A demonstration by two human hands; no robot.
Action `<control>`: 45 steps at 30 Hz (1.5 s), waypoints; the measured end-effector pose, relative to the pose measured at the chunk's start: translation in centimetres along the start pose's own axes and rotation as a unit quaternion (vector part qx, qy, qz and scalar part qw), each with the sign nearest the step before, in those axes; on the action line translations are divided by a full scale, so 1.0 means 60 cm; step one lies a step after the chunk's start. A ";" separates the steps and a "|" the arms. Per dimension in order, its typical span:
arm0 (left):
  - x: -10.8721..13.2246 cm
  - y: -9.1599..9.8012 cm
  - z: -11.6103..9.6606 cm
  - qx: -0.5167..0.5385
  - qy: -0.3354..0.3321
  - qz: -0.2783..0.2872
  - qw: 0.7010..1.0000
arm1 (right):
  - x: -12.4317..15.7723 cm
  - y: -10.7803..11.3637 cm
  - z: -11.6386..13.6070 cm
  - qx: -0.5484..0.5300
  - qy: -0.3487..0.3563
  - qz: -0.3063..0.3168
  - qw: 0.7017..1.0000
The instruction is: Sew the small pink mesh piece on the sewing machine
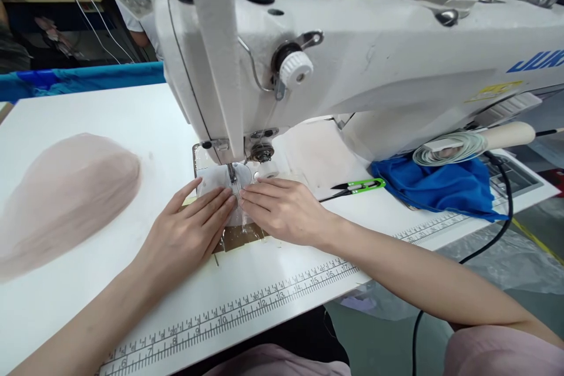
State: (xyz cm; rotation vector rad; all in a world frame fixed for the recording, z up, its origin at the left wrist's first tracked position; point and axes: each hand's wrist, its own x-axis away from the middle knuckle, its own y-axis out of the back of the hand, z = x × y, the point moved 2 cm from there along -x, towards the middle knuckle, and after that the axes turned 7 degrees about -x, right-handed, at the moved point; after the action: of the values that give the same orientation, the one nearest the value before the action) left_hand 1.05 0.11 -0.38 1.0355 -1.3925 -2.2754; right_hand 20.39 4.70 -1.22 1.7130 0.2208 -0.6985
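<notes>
A white industrial sewing machine (379, 64) stands on a white table (110, 111). Under its needle (231, 174) lies a small piece of sheer pale fabric (210, 181). My left hand (187, 229) lies flat on the fabric left of the needle, fingers stretched out together. My right hand (282, 208) lies flat just right of the needle, fingertips pressing the fabric's edge. The two hands' fingertips nearly meet in front of the presser foot. Neither hand grips anything.
A heap of pale pink mesh pieces (61, 194) lies at the table's left. Green-handled thread snips (359, 187) and a blue cloth (436, 185) lie right of my hands. A ruler strip (264, 296) runs along the front edge. A black cable (484, 247) hangs at the right.
</notes>
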 end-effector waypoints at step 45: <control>-0.001 -0.011 0.004 -0.048 0.058 0.029 0.997 | -0.007 -0.013 -0.008 -0.015 -0.092 0.011 0.996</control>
State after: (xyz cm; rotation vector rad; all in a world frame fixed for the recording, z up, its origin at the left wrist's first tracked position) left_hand 1.00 0.62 -0.87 1.0641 -1.2380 -2.1821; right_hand 19.79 5.43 -1.58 1.6094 0.0839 -0.8279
